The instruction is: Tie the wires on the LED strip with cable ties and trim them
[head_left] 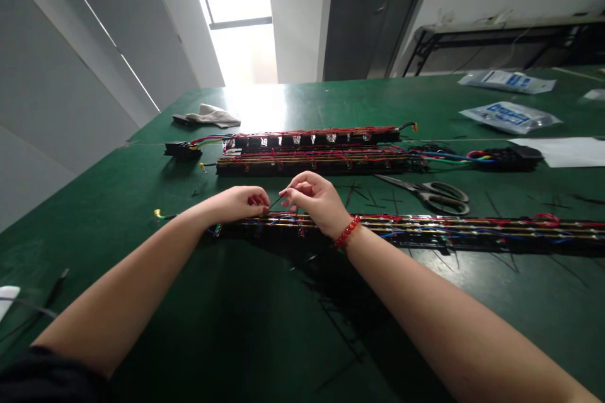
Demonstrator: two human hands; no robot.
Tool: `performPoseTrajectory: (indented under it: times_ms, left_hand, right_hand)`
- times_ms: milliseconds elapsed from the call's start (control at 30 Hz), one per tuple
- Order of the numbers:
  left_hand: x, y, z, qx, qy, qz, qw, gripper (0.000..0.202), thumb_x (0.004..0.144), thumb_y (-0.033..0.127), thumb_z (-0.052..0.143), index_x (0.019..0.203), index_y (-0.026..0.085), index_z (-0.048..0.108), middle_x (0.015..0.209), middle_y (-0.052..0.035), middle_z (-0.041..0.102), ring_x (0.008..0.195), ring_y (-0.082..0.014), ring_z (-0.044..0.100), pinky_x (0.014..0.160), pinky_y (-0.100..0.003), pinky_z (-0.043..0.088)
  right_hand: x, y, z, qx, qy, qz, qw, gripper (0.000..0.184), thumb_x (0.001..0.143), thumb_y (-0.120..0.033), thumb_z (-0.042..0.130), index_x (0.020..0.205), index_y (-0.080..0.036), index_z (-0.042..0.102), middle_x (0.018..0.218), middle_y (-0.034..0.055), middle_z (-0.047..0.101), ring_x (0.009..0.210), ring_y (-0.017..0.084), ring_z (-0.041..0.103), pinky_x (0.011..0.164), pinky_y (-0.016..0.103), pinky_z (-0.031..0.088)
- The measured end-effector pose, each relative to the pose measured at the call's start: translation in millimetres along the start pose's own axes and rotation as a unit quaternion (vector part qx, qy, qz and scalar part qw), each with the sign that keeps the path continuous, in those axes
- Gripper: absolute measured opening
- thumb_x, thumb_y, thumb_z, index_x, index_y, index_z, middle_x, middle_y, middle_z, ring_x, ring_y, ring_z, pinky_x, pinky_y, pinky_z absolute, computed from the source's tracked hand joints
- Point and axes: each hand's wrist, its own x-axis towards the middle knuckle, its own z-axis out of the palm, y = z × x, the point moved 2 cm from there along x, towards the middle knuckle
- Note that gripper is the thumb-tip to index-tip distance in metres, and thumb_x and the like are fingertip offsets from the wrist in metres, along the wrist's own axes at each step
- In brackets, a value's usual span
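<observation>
In the head view, a thin black cable tie [276, 202] runs between my two hands, just above a long black bar strung with red, blue and brass-coloured wires [416, 227]. My right hand [317, 201], with a red bead bracelet at its wrist, pinches the upper end of the tie between thumb and finger. My left hand [240, 203] is closed at the tie's lower end, against the bar's top edge near its left end. Its fingertips are partly hidden. Scissors [437, 196] with dark handles lie behind the bar, right of my right hand.
Two more wired bars [307, 167] lie farther back, with black connectors [508, 158] on coloured leads. Cut black strips [352, 194] are scattered about the green table [198, 302]. Plastic packets [510, 116] and white paper [570, 151] lie at right, a cloth [212, 114] at back left.
</observation>
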Motion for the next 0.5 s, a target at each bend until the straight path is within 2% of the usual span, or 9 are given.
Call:
performPoseTrajectory:
  times_ms: [100,167,333,500]
  left_hand:
    - [7.6,-7.8,-10.5,-0.041,-0.081,0.015,0.996,0.036,0.076,0.048,0.074,0.093,0.017,0.072,0.081,-0.0007,0.07,0.076,-0.0136,0.06,0.071,-0.024,0.046]
    - [12.0,-12.1,-12.3,-0.069,-0.11,0.027,0.991,0.038,0.074,0.049,0.077,0.092,0.016,0.073,0.082,-0.0012,0.07,0.076,-0.0126,0.06,0.071,-0.023,0.047]
    - [14.9,-22.5,-11.2,-0.136,-0.122,0.053,0.982,0.038,0.078,0.047,0.079,0.097,0.015,0.072,0.089,-0.0041,0.071,0.081,-0.0126,0.061,0.076,-0.024,0.048]
    - [12.2,-22.7,-13.7,-0.182,-0.136,0.071,0.971,0.034,0.08,0.04,0.08,0.097,0.013,0.071,0.084,-0.0021,0.067,0.076,-0.0098,0.057,0.069,-0.021,0.045]
  right_hand:
    - [-0.7,-0.8,0.0,-0.004,-0.002,0.002,1.0,0.018,0.075,-0.028,0.072,0.083,-0.021,0.057,0.082,0.0005,0.075,0.071,0.013,0.073,0.062,0.024,0.056]
    - [-1.2,-1.1,-0.1,-0.016,-0.004,-0.001,1.0,0.018,0.076,-0.028,0.072,0.084,-0.021,0.058,0.083,0.0006,0.075,0.072,0.013,0.073,0.064,0.025,0.056]
    - [-3.4,-1.7,0.9,-0.075,0.013,-0.007,0.997,0.015,0.079,-0.028,0.07,0.084,-0.021,0.058,0.082,0.0014,0.076,0.074,0.015,0.074,0.065,0.027,0.057]
    - [-6.3,-4.9,3.6,-0.12,0.021,-0.019,0.992,0.01,0.082,-0.024,0.068,0.086,-0.021,0.059,0.085,0.002,0.078,0.074,0.015,0.076,0.071,0.027,0.06]
